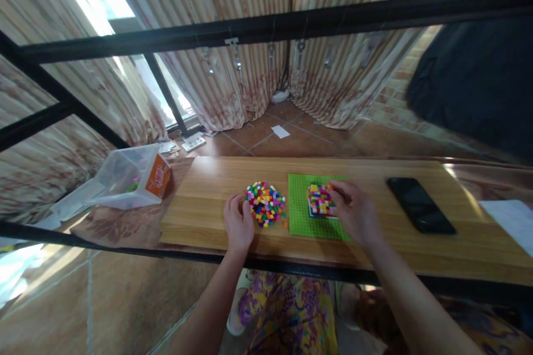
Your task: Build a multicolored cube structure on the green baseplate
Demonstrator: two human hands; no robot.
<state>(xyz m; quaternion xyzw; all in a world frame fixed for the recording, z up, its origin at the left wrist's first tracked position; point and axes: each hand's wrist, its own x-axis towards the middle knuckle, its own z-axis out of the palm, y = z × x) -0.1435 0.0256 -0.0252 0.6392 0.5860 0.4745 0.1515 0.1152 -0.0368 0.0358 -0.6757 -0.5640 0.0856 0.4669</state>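
Note:
My left hand rests on the table at the left edge of a pile of small multicoloured toy bricks. Its fingers are loosely bent and a little apart, with nothing visible in them. On a green studded baseplate stands a low block build, its top covered in bricks of mixed colours. My right hand reaches over the right side of this build, thumb and fingers pinched together at its far right corner. Whatever lies between those fingertips is too small to make out. The hand hides part of the build and baseplate.
A black phone lies on the wooden table, right of my right hand. Further right is white paper. A clear plastic box with an orange label stands at the left. A black metal bar crosses beyond the table.

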